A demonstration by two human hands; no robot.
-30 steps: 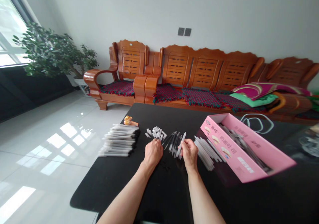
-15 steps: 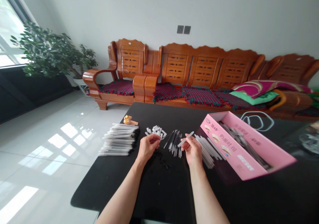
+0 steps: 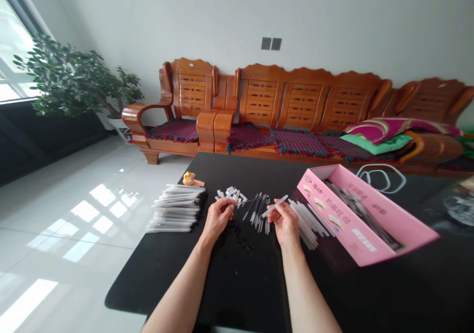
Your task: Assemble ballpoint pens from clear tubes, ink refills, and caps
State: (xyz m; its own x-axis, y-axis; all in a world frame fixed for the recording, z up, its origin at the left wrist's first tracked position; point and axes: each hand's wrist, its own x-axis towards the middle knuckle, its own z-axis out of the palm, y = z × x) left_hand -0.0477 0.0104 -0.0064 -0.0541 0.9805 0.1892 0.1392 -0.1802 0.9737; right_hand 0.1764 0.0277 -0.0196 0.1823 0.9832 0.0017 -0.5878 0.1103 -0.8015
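Note:
Fingertips of my left hand (image 3: 217, 218) are pinched on a thin dark pen refill (image 3: 245, 202), which points right. My right hand (image 3: 286, 224) grips a whitish translucent pen barrel (image 3: 274, 206), tilted up to the right. Between the hands lies a fanned bunch of pen refills (image 3: 259, 216). Behind my left hand is a pile of short white pen parts (image 3: 231, 194). Small black plugs (image 3: 242, 240) are scattered in front of the refills. To the right of my right hand lie loose pen barrels (image 3: 306, 224).
A stack of pens with black ends (image 3: 176, 208) lies at the black table's (image 3: 166, 274) left side, a small yellow figurine (image 3: 188, 178) behind it. At right stands an open pink box (image 3: 333, 214) with dark strips inside. A white cable loop (image 3: 392, 177) lies behind it.
The thin refill now shows sticking out from my left fingertips toward the right hand. The barrel in my right hand has shifted slightly left.

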